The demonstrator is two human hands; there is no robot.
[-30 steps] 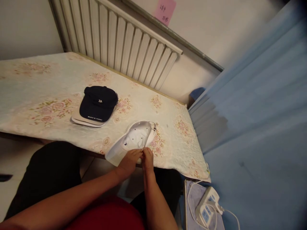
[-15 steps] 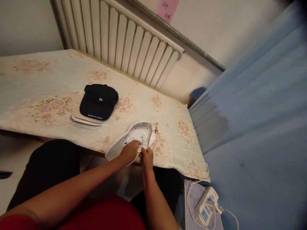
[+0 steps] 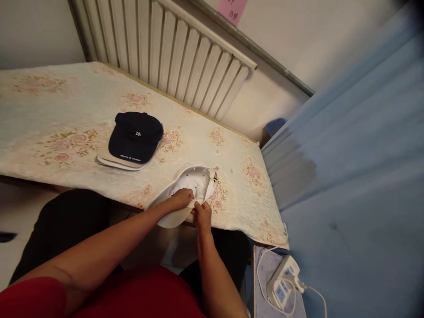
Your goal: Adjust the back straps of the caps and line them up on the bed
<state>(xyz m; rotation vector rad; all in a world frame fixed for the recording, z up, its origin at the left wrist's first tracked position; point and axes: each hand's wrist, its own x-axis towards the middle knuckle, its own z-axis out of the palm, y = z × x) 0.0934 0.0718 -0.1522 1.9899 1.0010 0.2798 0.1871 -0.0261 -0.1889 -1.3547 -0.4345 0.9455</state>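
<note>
White cap (image 3: 190, 180) runs near L to far R, R hand (image 3: 202, 213) pinching its near edge, L hand (image 3: 181, 198) curled over it, can't tell w/ what.

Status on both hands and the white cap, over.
Left hand over white cap; right hand pinching its rim. White cap's inside showing. Dark cap lies apart from both hands.
</note>
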